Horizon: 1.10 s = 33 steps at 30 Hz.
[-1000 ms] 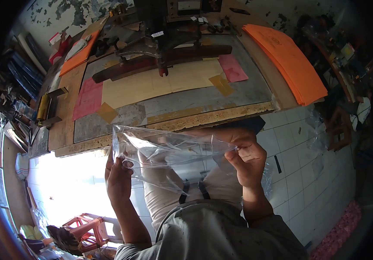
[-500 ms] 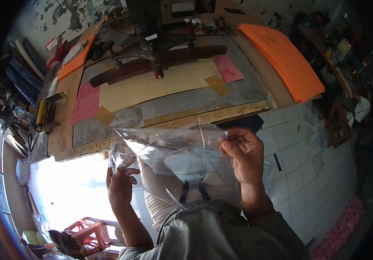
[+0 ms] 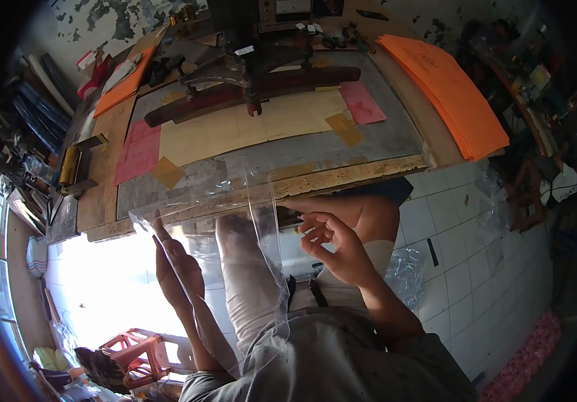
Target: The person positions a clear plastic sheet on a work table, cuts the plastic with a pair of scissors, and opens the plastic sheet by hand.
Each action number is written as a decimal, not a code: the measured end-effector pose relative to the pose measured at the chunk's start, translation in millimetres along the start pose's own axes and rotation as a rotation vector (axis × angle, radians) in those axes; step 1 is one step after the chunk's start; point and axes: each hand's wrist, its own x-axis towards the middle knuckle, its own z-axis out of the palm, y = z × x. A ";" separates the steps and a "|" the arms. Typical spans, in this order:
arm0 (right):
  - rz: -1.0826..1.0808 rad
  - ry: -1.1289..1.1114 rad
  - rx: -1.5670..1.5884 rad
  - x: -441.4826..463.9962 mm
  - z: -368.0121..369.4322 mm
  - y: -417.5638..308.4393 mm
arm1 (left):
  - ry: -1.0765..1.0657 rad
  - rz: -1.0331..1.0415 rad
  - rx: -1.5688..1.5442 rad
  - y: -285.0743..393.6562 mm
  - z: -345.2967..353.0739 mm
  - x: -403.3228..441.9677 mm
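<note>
A clear plastic sheet (image 3: pixel 261 261), perhaps a bag, hangs over my lap, its folds and edges catching the light. My left hand (image 3: pixel 181 268) holds it near its left edge, with one finger pointing up and the plastic running across the palm. To the right of the sheet, my right hand (image 3: pixel 335 249) is free of it, fingers loosely bent and apart. Beyond both hands stands the worktable, where a cream paper strip (image 3: pixel 248 127) lies on a grey plate (image 3: pixel 288 155), with pink paper (image 3: pixel 365 104) taped at its ends.
A dark metal press bar (image 3: pixel 281 90) spans the plate. Orange sheets (image 3: pixel 446 94) are stacked on the table's right side, and a gold foil roll (image 3: pixel 68 166) sits at left. A red plastic stool (image 3: pixel 137 358) stands at lower left. Crumpled clear plastic (image 3: pixel 407 278) lies on the tiled floor.
My right hand has let go of the plastic sheet and moved left and slightly down. The sheet has swung left with my left hand, which has turned more upright. The view has shifted slightly.
</note>
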 end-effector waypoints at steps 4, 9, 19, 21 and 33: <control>0.115 -0.030 0.105 8.0 19.3 41.7 | -0.029 -0.021 -0.172 -9.7 11.8 1.2; 0.089 -0.103 0.318 7.5 24.6 47.1 | -0.103 0.007 -0.278 -3.3 -5.7 0.5; 0.025 0.093 0.124 1.6 3.2 -10.0 | 0.000 0.047 0.023 5.5 -24.4 -2.0; 0.004 0.135 0.147 0.4 1.1 -18.1 | -0.158 -0.063 0.115 10.9 -29.9 0.9; 0.045 0.133 0.321 -0.3 -8.6 -32.8 | 0.139 0.112 0.419 10.9 -35.4 -8.1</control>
